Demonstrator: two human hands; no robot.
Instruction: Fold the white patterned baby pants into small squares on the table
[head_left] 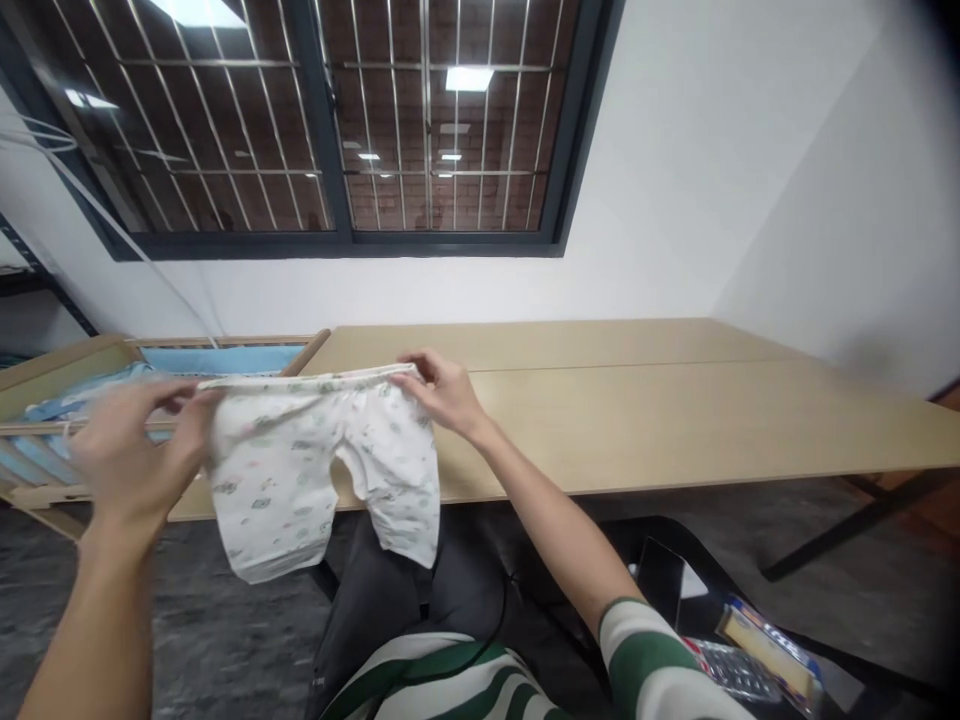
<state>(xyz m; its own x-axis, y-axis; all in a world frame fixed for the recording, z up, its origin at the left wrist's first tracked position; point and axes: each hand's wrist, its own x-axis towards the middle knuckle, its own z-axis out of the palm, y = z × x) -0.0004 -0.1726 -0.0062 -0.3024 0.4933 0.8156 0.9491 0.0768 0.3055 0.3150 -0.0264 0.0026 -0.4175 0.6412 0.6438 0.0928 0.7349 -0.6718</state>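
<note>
A pair of small white shorts (277,480) with a faint printed pattern hangs stretched out in front of me, above the near edge of the table. My left hand (142,440), a little blurred, pinches one end of the waistband. The other end of the waistband is pinched between the thumb and fingers of my right hand (442,393). Both legs of the shorts dangle downward, their lower ends over my lap.
A wooden table (637,420) runs along the wall below a barred window (345,130). At the left stands a wooden crib (45,430) with blue lining. A black chair (660,530) at lower right bears packaged items (772,650). A white cable (142,250) hangs at the left.
</note>
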